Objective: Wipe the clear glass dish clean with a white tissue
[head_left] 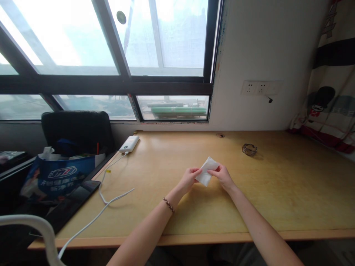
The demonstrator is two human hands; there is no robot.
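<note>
A folded white tissue [206, 176] is held between my two hands, tilted, above the middle of the wooden desk [155, 207]. My left hand [190, 178] grips its left edge, with the thumb lying on top and the other fingers mostly hidden beneath. At the tissue's right side, my right hand [222, 175] pinches it, thumb on the upper face. A beaded bracelet [168, 205] circles my left wrist.
Toward the back right of the desk lies a dark ring-shaped object [249, 149]. A white power bank [129, 144] sits at the left edge, its white cable [103, 199] trailing forward. Left of the desk are a blue bag [62, 177] and a black chair [77, 127].
</note>
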